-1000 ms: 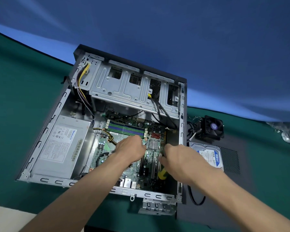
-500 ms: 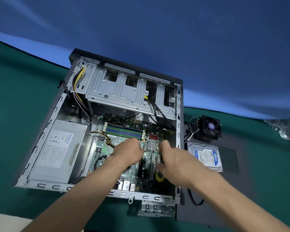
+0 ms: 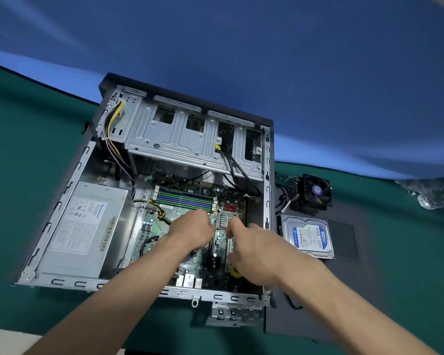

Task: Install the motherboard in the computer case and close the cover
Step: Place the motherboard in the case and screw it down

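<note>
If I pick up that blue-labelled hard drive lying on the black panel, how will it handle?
The hard drive looks like a rigid metal slab, so probably stiff and heavy for its size. It lies flat on the black side panel, so it is unlikely to roll or tip. Its smooth casing may slide if pushed.

The green motherboard [image 3: 190, 221] lies flat inside the open computer case [image 3: 267, 201], apparently seated; black cover [image 3: 349, 278] alongside.

Bare stamped metal case [image 3: 266, 190] — dull grey; green cloth table cover [image 3: 23, 149], matt; glossy-labelled hard drive [image 3: 308, 236].
</note>
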